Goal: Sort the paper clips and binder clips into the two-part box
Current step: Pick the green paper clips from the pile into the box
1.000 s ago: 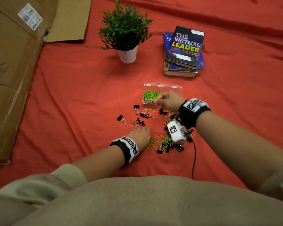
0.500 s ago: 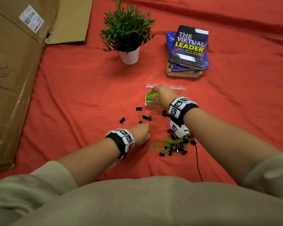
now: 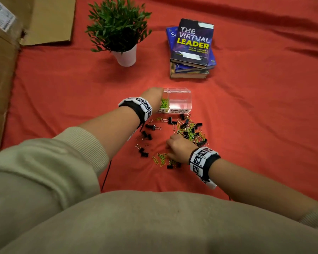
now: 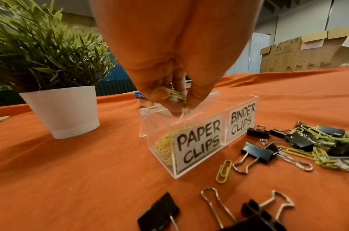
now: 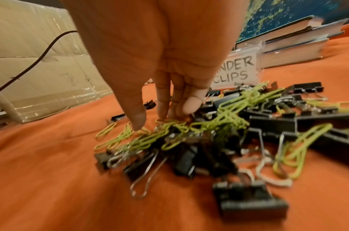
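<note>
The clear two-part box (image 3: 180, 92) sits on the red cloth, labelled PAPER CLIPS on the left and BINDER CLIPS on the right. My left hand (image 3: 154, 96) hovers over the left part and pinches a few green paper clips (image 4: 175, 95) just above its rim (image 4: 239, 100). More green clips (image 4: 163, 148) lie inside that part; the right part looks empty. My right hand (image 3: 173, 149) is at the near edge of the mixed pile (image 3: 189, 131), and its straight fingertips (image 5: 169, 115) touch green paper clips (image 5: 169, 125) there. Black binder clips (image 3: 147, 135) lie scattered to the pile's left.
A potted plant (image 3: 117, 30) and a stack of books (image 3: 193, 46) stand behind the box. Flattened cardboard (image 3: 0, 79) runs along the left edge. A thin black cable (image 3: 106, 173) trails on the cloth near my left forearm.
The hands have swapped places. My right hand has left the box and come down to the pile. My left hand has risen from the pile to the box with green clips.
</note>
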Tool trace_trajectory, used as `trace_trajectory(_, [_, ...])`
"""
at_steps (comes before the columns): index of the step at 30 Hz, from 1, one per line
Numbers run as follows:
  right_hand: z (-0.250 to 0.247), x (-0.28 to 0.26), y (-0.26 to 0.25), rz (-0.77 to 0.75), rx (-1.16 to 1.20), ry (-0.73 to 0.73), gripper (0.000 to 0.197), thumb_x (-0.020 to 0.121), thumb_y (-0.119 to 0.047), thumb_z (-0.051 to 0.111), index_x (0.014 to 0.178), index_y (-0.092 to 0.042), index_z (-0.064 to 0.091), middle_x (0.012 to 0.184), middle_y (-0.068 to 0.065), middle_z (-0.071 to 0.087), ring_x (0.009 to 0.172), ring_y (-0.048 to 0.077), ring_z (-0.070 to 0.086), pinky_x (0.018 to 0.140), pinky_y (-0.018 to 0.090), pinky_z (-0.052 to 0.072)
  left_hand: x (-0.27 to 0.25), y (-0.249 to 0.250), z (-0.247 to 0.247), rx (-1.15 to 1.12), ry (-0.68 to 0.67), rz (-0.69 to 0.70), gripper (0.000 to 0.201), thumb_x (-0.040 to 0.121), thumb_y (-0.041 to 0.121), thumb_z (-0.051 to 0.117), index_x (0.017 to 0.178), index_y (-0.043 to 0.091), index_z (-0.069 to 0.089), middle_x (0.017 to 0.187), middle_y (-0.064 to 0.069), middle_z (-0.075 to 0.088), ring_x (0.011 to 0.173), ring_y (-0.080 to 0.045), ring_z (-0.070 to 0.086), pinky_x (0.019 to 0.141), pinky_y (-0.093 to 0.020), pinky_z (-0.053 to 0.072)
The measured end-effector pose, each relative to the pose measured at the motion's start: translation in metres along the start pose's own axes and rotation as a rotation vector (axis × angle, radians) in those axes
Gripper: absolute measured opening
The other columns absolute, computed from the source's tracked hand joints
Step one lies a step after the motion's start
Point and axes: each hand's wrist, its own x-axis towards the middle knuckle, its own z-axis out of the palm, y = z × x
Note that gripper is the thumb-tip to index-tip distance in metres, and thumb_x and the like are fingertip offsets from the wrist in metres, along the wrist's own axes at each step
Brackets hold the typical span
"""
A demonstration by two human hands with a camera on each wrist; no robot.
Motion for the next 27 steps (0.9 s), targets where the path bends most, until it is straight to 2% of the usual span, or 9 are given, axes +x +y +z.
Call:
trace_trajectory(3, [0.01,-0.005,-0.004,-0.039,-0.038,0.008,0.036,0.088,-0.027,0.06,0.115,-0.004,0.053,0.116,0.012,0.05,0.111,0.026,0.048,0.092,0.037,0.047,-0.009,0.001,0.007,0.024,0.037,0.039,0.028,0.091,0.007,0.047,0.117,0.007,0.053,0.12,-0.015,0.058,0.113,-0.032,0.053,0.092,-0.041,0.048])
trace_trajectory(5, [0.015,-0.006,-0.004,-0.054,-0.048,0.022,0.031,0.089,-0.025,0.057,0.113,-0.003,0.054,0.114,0.013,0.052,0.111,0.028,0.049,0.091,0.038,0.047,-0.024,0.002,0.012,0.026,0.124,0.084,0.032,0.09,0.01,0.048,0.121,0.012,0.054,0.123,-0.009,0.059,0.12,-0.029,0.049,0.097,-0.043,0.047])
trace_trajectory(8, [0.019,-0.005,-0.006,-0.058,-0.042,0.019,0.026,0.09,-0.019,0.053,0.11,-0.003,0.056,0.112,0.013,0.056,0.111,0.028,0.049,0.092,0.037,0.046,-0.056,0.004,0.024,-0.002,0.175,0.182,0.027,0.087,0.017,0.053,0.115,0.016,0.057,0.115,-0.002,0.058,0.113,-0.021,0.049,0.095,-0.035,0.046])
trace_trajectory(12, [0.016,-0.005,-0.007,-0.041,-0.034,0.012,0.025,0.085,-0.014,0.053,0.107,-0.003,0.059,0.11,0.015,0.06,0.108,0.029,0.053,0.09,0.034,0.044,-0.1,0.002,0.062,-0.025,-0.1,0.268,0.015,0.082,0.017,0.056,0.096,0.014,0.061,0.103,-0.004,0.057,0.102,-0.022,0.053,0.085,-0.033,0.046])
trace_trajectory(15, [0.011,-0.005,-0.005,0.007,0.004,-0.018,0.021,0.083,-0.012,0.054,0.102,-0.006,0.061,0.104,0.014,0.063,0.1,0.03,0.06,0.086,0.036,0.05,-0.122,-0.003,0.089,0.019,-0.225,0.268,0.019,0.079,0.018,0.059,0.097,0.012,0.059,0.105,-0.007,0.056,0.104,-0.025,0.054,0.087,-0.038,0.048])
trace_trajectory(17, [0.007,-0.007,-0.002,0.041,0.092,-0.016,0.018,0.085,-0.012,0.053,0.099,-0.007,0.064,0.099,0.012,0.067,0.091,0.028,0.064,0.082,0.036,0.053,-0.131,-0.005,0.099,0.03,-0.245,0.225,0.025,0.082,0.02,0.061,0.105,0.011,0.056,0.111,-0.007,0.053,0.107,-0.025,0.053,0.088,-0.036,0.046])
trace_trajectory(20, [0.001,-0.008,0.006,0.107,0.312,0.059,0.011,0.087,-0.011,0.057,0.091,-0.01,0.067,0.091,0.007,0.07,0.081,0.019,0.063,0.073,0.027,0.049,-0.139,-0.006,0.107,0.036,-0.215,0.199,0.029,0.087,0.022,0.06,0.114,0.014,0.056,0.115,-0.006,0.05,0.109,-0.025,0.053,0.085,-0.035,0.044])
trace_trajectory(23, [-0.009,-0.008,0.014,0.182,0.512,0.115,0.009,0.088,-0.013,0.06,0.093,-0.011,0.067,0.081,0.002,0.067,0.071,0.013,0.06,0.07,0.026,0.049,-0.146,-0.005,0.111,0.074,-0.19,0.223,0.025,0.09,0.023,0.056,0.112,0.012,0.057,0.115,-0.007,0.051,0.11,-0.027,0.052,0.086,-0.038,0.046])
trace_trajectory(27, [-0.022,-0.011,0.018,0.253,0.778,0.078,0.018,0.094,-0.007,0.046,0.087,-0.013,0.062,0.067,0.003,0.065,0.058,0.014,0.06,0.063,0.025,0.052,-0.151,-0.003,0.114,0.148,-0.167,0.25,0.023,0.095,0.024,0.049,0.11,0.007,0.054,0.115,-0.01,0.051,0.109,-0.029,0.052,0.085,-0.04,0.046])
